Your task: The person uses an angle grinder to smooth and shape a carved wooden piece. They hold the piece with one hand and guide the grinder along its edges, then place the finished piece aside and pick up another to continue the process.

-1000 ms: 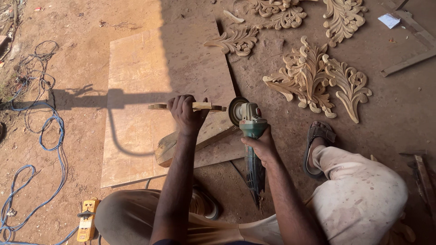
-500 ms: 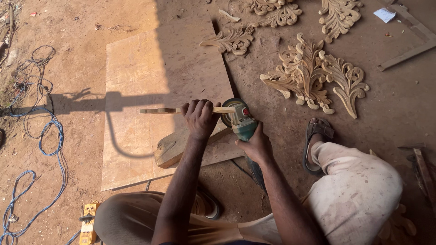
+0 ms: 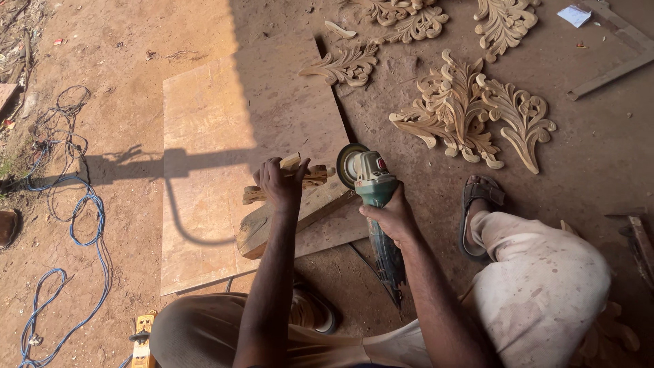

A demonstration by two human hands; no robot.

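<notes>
Carved wooden strip [image 3: 289,178] is gripped by the left hand [image 3: 281,182] at frame centre, over a wooden block [image 3: 293,218]. An angle grinder [image 3: 371,187] is clasped by the right hand [image 3: 390,217], its disc just beside the strip.

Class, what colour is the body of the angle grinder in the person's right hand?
Green, with a grey head, on the angle grinder; clearest in the head view.
</notes>
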